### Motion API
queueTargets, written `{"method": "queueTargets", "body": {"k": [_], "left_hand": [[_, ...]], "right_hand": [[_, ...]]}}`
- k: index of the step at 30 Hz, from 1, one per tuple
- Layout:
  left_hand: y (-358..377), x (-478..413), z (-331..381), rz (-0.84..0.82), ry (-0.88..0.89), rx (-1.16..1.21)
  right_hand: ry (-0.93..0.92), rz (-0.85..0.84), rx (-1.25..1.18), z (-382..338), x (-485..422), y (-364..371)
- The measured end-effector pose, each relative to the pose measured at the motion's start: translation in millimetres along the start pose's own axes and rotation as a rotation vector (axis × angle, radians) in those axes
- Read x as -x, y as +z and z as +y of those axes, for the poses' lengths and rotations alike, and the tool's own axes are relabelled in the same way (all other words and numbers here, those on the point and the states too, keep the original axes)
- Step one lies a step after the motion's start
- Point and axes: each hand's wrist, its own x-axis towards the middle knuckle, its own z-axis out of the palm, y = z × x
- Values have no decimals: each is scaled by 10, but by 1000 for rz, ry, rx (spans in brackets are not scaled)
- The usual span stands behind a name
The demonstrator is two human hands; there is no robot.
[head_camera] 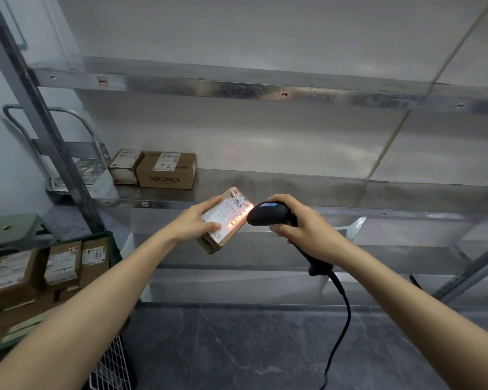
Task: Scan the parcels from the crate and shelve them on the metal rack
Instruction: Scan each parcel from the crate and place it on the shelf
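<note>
My left hand [198, 220] grips a small brown cardboard parcel [228, 218] with a white label, held tilted in front of the metal rack [293, 190]. My right hand [299, 220] holds a black corded barcode scanner [268, 213] by its handle. The scanner's head is close to the parcel's right edge, and a red-orange light glows on the label's barcode. Two brown parcels [152, 170] stand on the middle shelf at the left, one marked SIBIONICS. The dark green crate [107, 249] at the lower left holds several more labelled parcels [37, 274].
The rack's upper shelf edge [237, 88] carries small location tags. A green stool [14, 229] and a metal hand truck [54, 147] stand left of the rack. The scanner cable [341, 319] hangs down over the dark stone floor [265, 347]. A white wire grid [110, 367] sits below the crate.
</note>
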Motion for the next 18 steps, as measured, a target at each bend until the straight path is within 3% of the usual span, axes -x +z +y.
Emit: {"method": "queueTargets", "body": {"k": [18], "left_hand": [[25, 36, -19, 19, -11, 32]], "right_hand": [[-9, 93, -45, -10, 15, 1]]}}
